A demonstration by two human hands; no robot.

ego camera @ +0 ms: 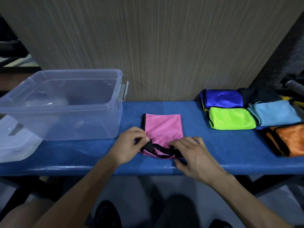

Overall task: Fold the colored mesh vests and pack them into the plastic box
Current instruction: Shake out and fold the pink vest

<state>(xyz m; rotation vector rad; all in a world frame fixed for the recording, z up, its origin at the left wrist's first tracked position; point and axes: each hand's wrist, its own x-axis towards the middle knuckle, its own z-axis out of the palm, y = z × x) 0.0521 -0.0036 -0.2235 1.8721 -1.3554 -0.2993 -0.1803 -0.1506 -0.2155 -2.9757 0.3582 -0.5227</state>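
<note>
You had the pink mesh vest with black trim [162,127] lying flat near the middle of the blue padded worktop [213,150], just to the right of the clear plastic box [105,106]. Its far part was smooth and squared off, while the near edge was bunched up, with the black straps gathered in a bundle between your hands.

Your left hand [130,145] had its grip closed on the black trim at the vest's near left corner, thumb and fingertips pinching it. Your right hand [194,153] lay over the near right corner with the fingers bent down onto the fabric and straps; whether that grip pinched the cloth or only pressed it I cannot tell.

The box stood open at the left end of the worktop and looked to hold no vests. A pale translucent lid [14,142] lay against its near left side.

At the right end of the worktop sat the folded vests, packed close together: a royal blue one [223,98] at the back, a lime green one [232,120] just in front of it, a light blue one [276,112] to their right, and an orange one [289,139] nearest you.
</note>
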